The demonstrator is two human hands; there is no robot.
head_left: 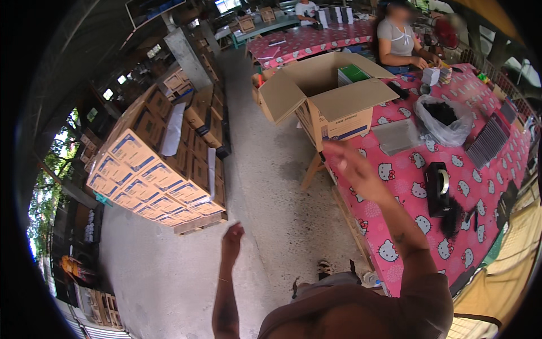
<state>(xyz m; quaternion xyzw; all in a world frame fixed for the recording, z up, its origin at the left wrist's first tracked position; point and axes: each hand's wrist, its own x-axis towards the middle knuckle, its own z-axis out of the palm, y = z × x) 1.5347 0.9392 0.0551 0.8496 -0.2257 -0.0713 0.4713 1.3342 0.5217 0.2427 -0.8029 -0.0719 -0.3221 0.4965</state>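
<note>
risk was judged to lie mostly with the right hand (351, 164), which was raised, blurred with motion, over the near left corner of the counter (497, 169). a sweep from there could well have struck the flap of the open cardboard box (324, 99) standing at that corner, and the box, set close to the counter's left edge, might have been pushed off onto the concrete floor (271, 186). the black tape dispenser (437, 189), lying further in toward the middle of the counter, was thought less likely to be caught.

the right hand was held up with its fingers spread and nothing gripped; the forearm rose from the lower edge, bent at the elbow. the left hand (231, 240) was lifted over the floor, well apart from the counter, fingers loosely curled and nothing held in it; whether it was fully closed could not be told. the two hands were kept wide apart.

nearest the right hand was the box, a green-topped stack showing inside it. a clear bag of dark pieces (443, 118) lay beyond, toward the far edge, where a seated person (398, 39) worked. a pallet of stacked cartons (158, 175) stood on the floor to the left.
</note>
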